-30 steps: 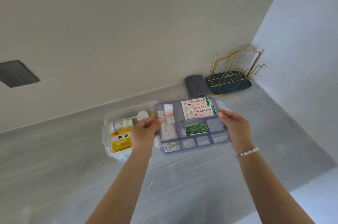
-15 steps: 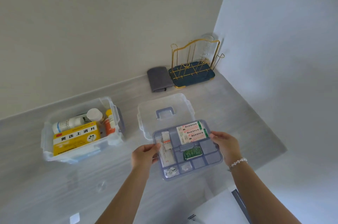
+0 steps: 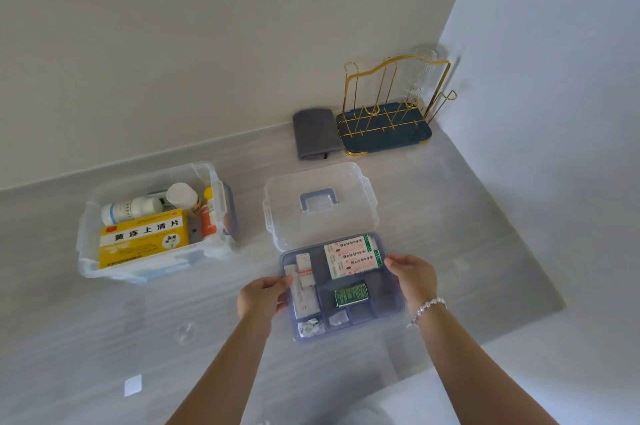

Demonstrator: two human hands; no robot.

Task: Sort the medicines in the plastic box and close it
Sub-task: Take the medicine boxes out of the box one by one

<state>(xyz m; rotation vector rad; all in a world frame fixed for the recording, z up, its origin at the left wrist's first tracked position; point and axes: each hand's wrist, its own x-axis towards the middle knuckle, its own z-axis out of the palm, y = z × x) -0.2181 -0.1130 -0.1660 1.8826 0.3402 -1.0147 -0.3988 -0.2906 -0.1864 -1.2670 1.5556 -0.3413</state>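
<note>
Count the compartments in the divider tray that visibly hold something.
5: ointment tubes at left, sachet boxes at top right, green pack in the centre, small packets and along the near edge. Others look empty.

We read "黄连上清片" in black on the yellow medicine carton [image 3: 145, 237]; other labels are too small for us.

The open plastic box [image 3: 152, 227] sits on the left, full of medicines. Its clear lid [image 3: 318, 202] lies flat nearby (handle up). The blue tray [image 3: 388, 293] holds small packs.
</note>
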